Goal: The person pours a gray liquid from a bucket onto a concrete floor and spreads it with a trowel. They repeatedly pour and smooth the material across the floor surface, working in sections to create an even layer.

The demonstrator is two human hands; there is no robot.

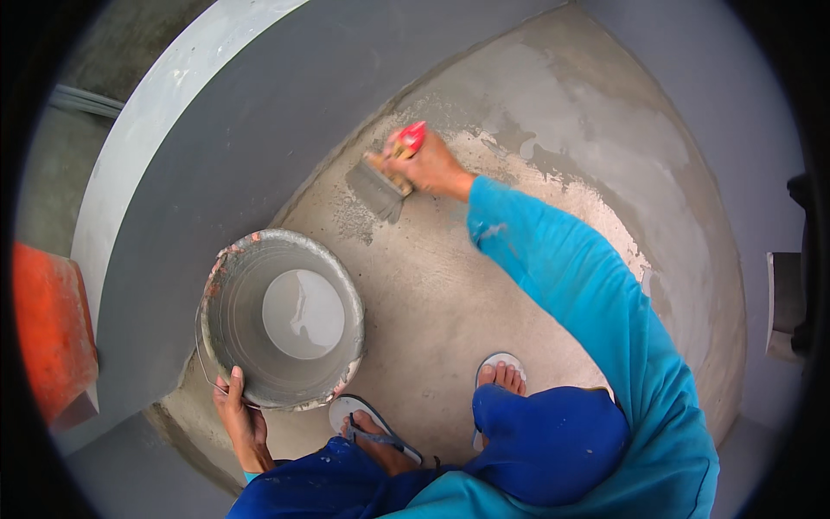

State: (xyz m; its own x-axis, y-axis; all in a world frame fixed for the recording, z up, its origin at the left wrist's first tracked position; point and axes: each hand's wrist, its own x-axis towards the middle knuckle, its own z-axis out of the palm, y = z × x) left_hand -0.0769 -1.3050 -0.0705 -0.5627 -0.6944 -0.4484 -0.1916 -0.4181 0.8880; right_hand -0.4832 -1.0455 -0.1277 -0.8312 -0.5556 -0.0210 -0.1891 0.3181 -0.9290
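My right hand (439, 169) is closed around a wide paintbrush (375, 190) with a red-tipped handle and grey, wet bristles. The bristles lie against the concrete floor (441, 294), where a patchy grey smear spreads beside them. At the lower left, my left hand (239, 419) grips a bucket (232, 320) by its near rim, beside the thin wire handle. Grey residue coats the bucket's wall and rim, and a pool of grey liquid (303, 314) lies in its bottom.
A grey low wall (233, 112) with a pale top curves along the left. Wet grey coating (622, 130) covers the floor at the far right. An orange container (54, 329) stands beyond the wall. My sandalled feet (501, 374) are close to the bucket.
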